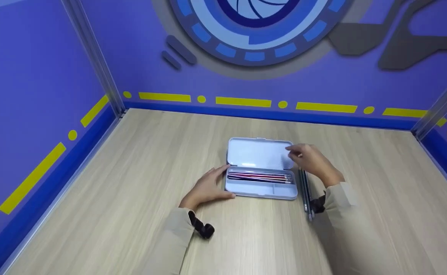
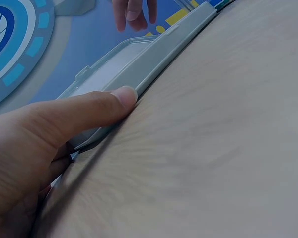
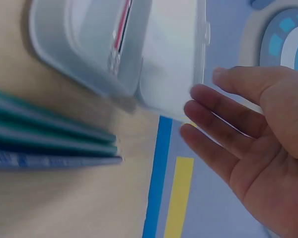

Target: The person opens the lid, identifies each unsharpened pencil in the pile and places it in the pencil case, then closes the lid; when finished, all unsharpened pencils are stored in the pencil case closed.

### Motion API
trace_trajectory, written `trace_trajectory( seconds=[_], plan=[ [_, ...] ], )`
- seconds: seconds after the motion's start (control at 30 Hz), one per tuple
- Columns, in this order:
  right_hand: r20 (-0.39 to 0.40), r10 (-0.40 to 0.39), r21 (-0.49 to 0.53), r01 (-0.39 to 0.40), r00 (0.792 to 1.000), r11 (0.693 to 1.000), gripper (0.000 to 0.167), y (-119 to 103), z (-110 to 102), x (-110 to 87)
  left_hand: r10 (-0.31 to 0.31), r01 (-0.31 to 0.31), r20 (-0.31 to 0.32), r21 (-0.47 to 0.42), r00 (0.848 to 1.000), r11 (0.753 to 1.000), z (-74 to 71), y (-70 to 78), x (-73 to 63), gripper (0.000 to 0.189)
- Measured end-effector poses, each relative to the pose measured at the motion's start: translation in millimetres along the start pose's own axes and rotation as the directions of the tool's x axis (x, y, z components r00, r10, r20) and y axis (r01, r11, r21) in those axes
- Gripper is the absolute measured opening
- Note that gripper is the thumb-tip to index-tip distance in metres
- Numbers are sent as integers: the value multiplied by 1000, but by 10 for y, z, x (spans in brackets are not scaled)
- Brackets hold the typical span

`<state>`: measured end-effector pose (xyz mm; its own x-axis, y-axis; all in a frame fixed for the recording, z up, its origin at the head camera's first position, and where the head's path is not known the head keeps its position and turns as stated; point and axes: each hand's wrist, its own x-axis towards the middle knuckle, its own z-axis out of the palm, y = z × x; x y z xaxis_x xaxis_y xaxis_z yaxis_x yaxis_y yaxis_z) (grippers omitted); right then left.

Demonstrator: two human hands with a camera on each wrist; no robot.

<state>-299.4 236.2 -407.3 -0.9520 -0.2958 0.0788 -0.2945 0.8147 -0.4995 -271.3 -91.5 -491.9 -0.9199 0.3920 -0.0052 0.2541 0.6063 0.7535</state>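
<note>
A pale pencil case (image 1: 251,188) lies unfolded on the table, its lid (image 1: 258,153) tipped back toward the wall. Several striped pencils (image 1: 258,177) lie in its rear compartment. My left hand (image 1: 207,186) holds the case's left end, thumb (image 2: 107,105) against the front edge and fingers at the back corner, partly hidden in the left wrist view. Beside the lid's right edge, my right hand (image 1: 315,162) has loosely bent, spread fingers (image 3: 223,111) with nothing between them; whether they touch the lid I cannot tell. More pencils (image 3: 49,131) lie right of the case.
Under everything is a wood-grain table (image 1: 151,160). A blue-purple wall (image 1: 139,72) with yellow marks rises behind it, and another panel (image 1: 25,95) stands at the left. Black straps with small devices (image 1: 204,230) sit on both wrists.
</note>
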Motion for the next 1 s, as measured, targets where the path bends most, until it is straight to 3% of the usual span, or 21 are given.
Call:
trace_trajectory(
  seconds=[0.2, 0.5, 0.7, 1.0],
  plan=[
    [-10, 24, 50, -24, 1000, 998, 35, 91, -81, 58, -4, 4, 5, 6, 1000, 1000, 10, -7, 12, 100],
    [111, 139, 95, -150, 984, 984, 54, 151, -12, 135, -17, 17, 13, 12, 1000, 1000, 2, -18, 4, 101],
    [160, 161, 128, -182, 974, 975, 58, 126, 3, 132, 5, -5, 14, 8, 1000, 1000, -16, -18, 13, 102],
    [49, 120, 198, -128, 992, 972, 55, 127, -7, 64, 4, -4, 6, 15, 1000, 1000, -3, -5, 0, 100]
  ],
)
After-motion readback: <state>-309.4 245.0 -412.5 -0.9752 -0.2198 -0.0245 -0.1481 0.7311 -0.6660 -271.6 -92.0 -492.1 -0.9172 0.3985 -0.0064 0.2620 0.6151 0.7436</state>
